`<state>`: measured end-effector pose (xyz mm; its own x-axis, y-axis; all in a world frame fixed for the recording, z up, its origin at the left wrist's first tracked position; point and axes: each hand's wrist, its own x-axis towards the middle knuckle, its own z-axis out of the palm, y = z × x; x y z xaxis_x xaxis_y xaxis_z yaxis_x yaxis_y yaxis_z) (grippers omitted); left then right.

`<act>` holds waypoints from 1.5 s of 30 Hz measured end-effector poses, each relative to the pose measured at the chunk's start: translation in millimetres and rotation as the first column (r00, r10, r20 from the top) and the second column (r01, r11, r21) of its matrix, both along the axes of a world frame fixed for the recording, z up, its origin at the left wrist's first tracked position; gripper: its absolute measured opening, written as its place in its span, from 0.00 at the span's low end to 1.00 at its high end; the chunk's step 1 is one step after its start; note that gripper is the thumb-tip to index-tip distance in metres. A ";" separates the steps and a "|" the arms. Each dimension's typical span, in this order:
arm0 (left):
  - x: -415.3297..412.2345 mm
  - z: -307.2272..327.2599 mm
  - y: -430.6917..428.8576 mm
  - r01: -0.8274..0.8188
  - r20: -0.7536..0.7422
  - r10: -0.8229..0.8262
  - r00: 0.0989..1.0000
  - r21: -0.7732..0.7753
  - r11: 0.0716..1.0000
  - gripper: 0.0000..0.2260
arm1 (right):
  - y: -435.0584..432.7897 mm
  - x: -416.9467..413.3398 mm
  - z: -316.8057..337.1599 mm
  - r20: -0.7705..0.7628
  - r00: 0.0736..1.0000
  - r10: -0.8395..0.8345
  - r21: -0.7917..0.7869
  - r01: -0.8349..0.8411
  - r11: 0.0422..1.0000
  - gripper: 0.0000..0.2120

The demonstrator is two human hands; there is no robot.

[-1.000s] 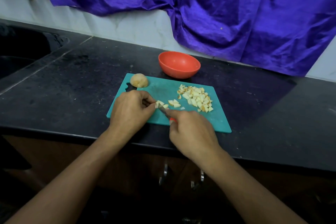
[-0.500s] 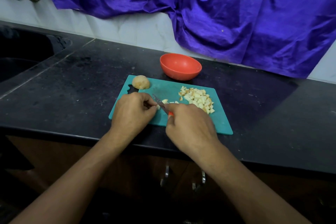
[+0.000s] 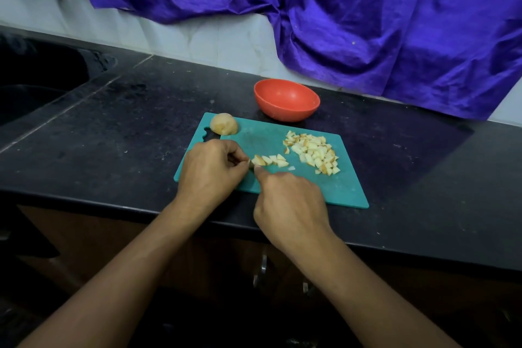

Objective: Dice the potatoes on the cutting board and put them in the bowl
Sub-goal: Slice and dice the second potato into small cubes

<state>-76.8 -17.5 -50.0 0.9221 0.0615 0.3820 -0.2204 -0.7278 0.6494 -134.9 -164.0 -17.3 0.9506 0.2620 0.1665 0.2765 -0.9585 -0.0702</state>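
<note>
Potato cubes [image 3: 313, 151], angular: left hand [image 3: 210, 169] pinches one; right hand [image 3: 291, 200] curled, contents unclear.

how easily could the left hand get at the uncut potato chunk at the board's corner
Probably easily: the potato chunk sits just beyond the left hand, bare cutting board between, though it's pinching a potato piece.
</note>
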 end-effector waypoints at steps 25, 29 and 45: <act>3.6 -3.1 1.0 0.127 -0.037 -0.125 0.992 0.058 0.990 0.03 | -79.2 47.3 -27.4 -0.056 0.998 0.016 0.942 0.047 0.332 0.16; 5.9 -3.5 4.0 0.182 -0.056 -0.181 0.982 0.004 0.983 0.03 | -80.2 50.5 -37.4 0.004 1.000 0.015 0.939 -0.009 0.344 0.16; 62.6 15.2 -20.4 0.624 -0.152 -0.610 0.777 0.315 0.716 0.12 | -83.2 52.4 -40.8 0.025 1.000 -0.001 0.963 -0.024 0.269 0.17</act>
